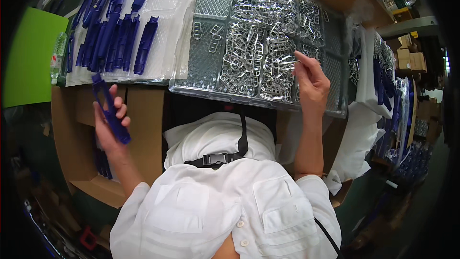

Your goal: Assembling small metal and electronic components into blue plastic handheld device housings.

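My left hand (111, 121) is closed round a long dark-blue plastic housing (113, 115) with a slot in it, tilted, in front of the white-lined tray. Over the clear compartment tray (191, 84), my right hand (311, 79) is pinched at thumb and forefinger. A thin shiny metal piece, seemingly one of the wire clips, shows at its fingertips. Just below and left of those fingers lie heaps of bent-wire metal clips (242, 57) in the middle compartments. A few loose clips (215, 38) rest in the left compartments.
Several blue plastic parts (145, 45) lie on the white-lined tray (165, 0) at the back left. Cardboard boxes (143, 139) stand below the table edge. A plastic bottle (58, 52) stands beside a green panel (28, 57). White wrapping (352, 139) hangs at the right.
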A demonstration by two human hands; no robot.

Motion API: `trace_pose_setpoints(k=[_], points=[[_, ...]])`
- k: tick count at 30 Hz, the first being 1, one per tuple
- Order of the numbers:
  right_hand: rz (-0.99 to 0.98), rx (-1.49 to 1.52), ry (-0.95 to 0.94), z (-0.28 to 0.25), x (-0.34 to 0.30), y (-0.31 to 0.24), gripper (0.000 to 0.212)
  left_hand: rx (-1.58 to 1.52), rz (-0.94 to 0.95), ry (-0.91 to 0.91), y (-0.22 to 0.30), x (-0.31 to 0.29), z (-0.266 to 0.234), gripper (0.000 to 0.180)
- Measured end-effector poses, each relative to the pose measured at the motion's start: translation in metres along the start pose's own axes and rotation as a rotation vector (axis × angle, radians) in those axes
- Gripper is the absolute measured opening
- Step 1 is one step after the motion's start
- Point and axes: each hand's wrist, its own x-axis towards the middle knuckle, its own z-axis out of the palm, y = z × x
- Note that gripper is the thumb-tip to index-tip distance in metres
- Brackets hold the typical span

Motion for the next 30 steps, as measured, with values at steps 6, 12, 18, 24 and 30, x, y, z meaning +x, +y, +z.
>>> trace_pose_setpoints(k=[6, 12, 18, 24, 30], points=[[-0.479, -0.936, -0.117, 0.006, -0.005, 0.012, 0.009, -0.248, -0.438, -0.361, -0.065, 0.036, 0.118, 0.067], [-0.443, -1.045, -0.254, 0.016, 0.003, 0.002, 0.022, -0.124, -0.675, -0.403, -0.116, 0.047, 0.138, 0.055], [-0.449, -1.047, -0.426, 0.015, 0.019, -0.001, 0.028, -0.020, -0.678, -0.346, -0.124, 0.046, 0.146, 0.058], [-0.189, -0.462, -0.276, -0.006, 0.025, -0.022, 0.021, -0.020, -0.589, -0.380, -0.124, 0.044, 0.145, 0.056], [0.023, 0.172, -0.149, 0.023, -0.028, -0.096, 0.018, 0.128, -0.519, -0.431, -0.129, 0.041, 0.155, 0.057]])
